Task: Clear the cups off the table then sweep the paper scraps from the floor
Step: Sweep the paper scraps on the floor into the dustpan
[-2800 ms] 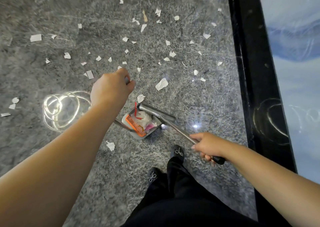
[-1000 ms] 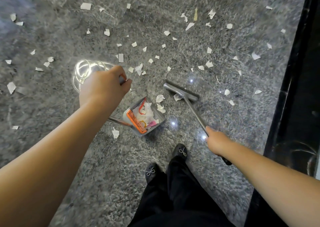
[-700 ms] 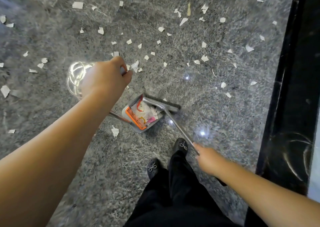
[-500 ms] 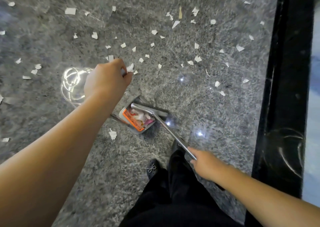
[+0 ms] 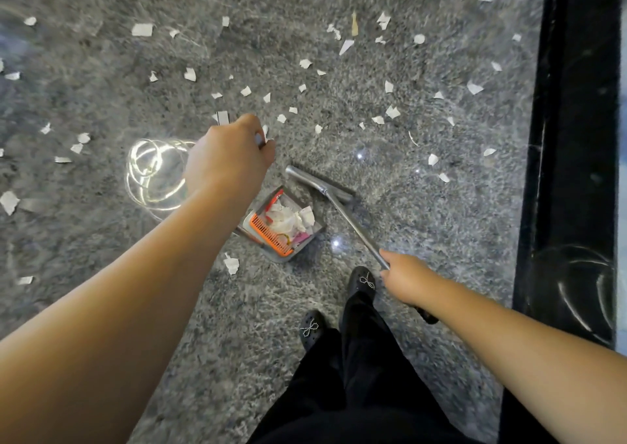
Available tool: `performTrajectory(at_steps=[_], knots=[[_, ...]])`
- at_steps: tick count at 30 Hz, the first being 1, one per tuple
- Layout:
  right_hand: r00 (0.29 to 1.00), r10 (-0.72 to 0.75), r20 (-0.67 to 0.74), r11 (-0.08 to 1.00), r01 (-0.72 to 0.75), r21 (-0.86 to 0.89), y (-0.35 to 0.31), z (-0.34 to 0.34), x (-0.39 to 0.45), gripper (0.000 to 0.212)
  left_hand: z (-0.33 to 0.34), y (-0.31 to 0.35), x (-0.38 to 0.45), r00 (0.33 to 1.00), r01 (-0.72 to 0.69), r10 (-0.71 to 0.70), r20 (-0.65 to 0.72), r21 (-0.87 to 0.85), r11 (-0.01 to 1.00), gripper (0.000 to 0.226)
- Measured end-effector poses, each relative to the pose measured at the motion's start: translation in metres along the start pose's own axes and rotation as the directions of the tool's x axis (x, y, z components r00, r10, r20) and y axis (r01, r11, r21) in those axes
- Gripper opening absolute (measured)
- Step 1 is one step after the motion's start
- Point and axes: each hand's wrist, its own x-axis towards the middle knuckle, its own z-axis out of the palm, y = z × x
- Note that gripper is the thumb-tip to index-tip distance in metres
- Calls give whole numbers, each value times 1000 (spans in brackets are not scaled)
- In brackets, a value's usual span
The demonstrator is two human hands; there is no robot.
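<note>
Sweeping: broom (image 5: 325,191) gripped by right hand (image 5: 405,279), head just beyond dustpan (image 5: 283,226) mouth.
Left hand (image 5: 227,163): closed round dustpan handle.
Scraps (image 5: 346,46): scattered across floor (image 5: 101,53), toward black border (image 5: 576,138).

I see the dustpan (image 5: 283,224) below my left hand's fingers (image 5: 261,138), broom head (image 5: 319,184) just right of it; paper scraps (image 5: 390,111) lie beyond both, one scrap (image 5: 231,263) left of the pan
</note>
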Motion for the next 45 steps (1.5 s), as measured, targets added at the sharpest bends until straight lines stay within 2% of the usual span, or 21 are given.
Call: performTrajectory(at_steps=[5,7,11,19,25,29,34,45], knots=[[989,-15,149,995,30,-100,-22,14,4,45,1,8,1,1000,-8,8,8,2,1000,25],[984,-46,175,998,54,-41,-22,23,-8,45,0,9,1,1000,-7,7,4,5,1000,24],[991,-63,118,988,46,145,-14,32,-36,52,0,5,-3,1000,-3,3,3,-23,1000,26],[998,-65,-21,962,68,263,11,13,-57,51,-15,0,-6,1000,-10,11,4,-119,993,22],[986,3,-168,933,58,356,38,-19,-56,47,-24,34,-4,994,-99,106,39,-149,984,24],[974,86,-208,902,12,431,63,-46,-40,49,-22,69,6,978,-186,200,63,-171,967,26],[952,161,-261,906,-38,422,111,-96,-11,49,-8,127,31,964,-251,262,52,-161,955,28],[940,293,-177,853,-173,493,229,-237,49,52,50,323,116,909,-399,405,102,-72,914,23]])
